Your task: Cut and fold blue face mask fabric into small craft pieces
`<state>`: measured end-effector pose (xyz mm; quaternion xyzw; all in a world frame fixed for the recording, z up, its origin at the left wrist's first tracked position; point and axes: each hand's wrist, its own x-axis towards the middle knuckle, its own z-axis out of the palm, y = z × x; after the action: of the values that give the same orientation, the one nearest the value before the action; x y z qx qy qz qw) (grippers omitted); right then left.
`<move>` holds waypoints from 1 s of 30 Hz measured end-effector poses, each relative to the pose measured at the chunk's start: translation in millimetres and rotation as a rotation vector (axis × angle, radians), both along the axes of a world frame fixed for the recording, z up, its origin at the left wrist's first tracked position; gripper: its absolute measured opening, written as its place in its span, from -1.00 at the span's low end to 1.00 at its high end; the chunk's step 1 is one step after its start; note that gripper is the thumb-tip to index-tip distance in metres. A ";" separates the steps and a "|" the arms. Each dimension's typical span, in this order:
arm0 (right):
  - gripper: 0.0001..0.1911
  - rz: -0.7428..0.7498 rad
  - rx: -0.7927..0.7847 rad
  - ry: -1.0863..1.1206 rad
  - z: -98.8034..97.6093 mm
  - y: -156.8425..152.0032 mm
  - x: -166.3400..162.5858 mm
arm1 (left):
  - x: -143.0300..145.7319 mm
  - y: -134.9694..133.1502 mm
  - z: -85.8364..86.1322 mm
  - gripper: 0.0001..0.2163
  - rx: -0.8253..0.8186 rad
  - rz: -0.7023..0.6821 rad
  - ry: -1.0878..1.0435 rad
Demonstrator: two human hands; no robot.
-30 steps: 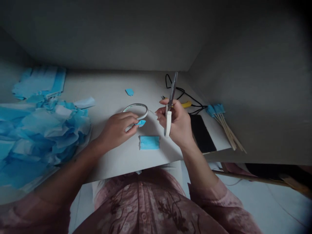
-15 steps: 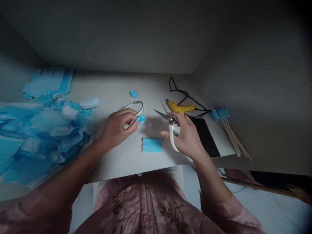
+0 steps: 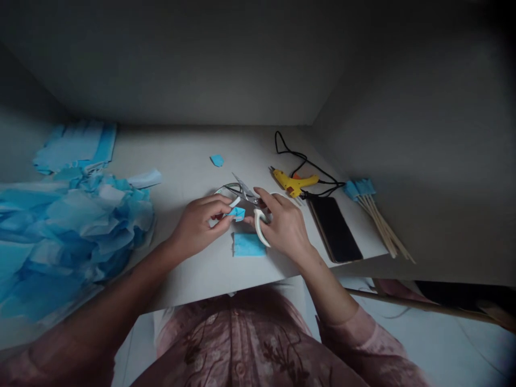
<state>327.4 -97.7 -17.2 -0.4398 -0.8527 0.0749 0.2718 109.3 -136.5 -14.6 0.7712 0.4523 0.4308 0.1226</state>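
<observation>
Two hands at work, close together over the bench. Nearest, just below both: a folded blue paper strip lying flat. Left hand pinching a small blue paper piece against a roll of tape. Right hand closed round white-handled scissors, blades parted and aimed at the tape. Judged mid-cut: next calls for blades squared to the tape beside the left fingertips, then a clean snip. Further right: dark phone, yellow glue gun, wooden sticks. Far left: heaped blue tissue. No readable writing anywhere.
</observation>
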 end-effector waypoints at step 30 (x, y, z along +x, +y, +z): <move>-0.78 -0.089 -0.006 -0.478 2.6 0.1 51.4 | -12.9 22.0 -34.7 -0.86 -0.073 0.119 0.158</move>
<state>378.8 -97.7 -14.6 -0.4828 -0.8724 -0.0410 0.0642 96.4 -114.5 -49.3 0.7696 0.5210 0.3583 0.0889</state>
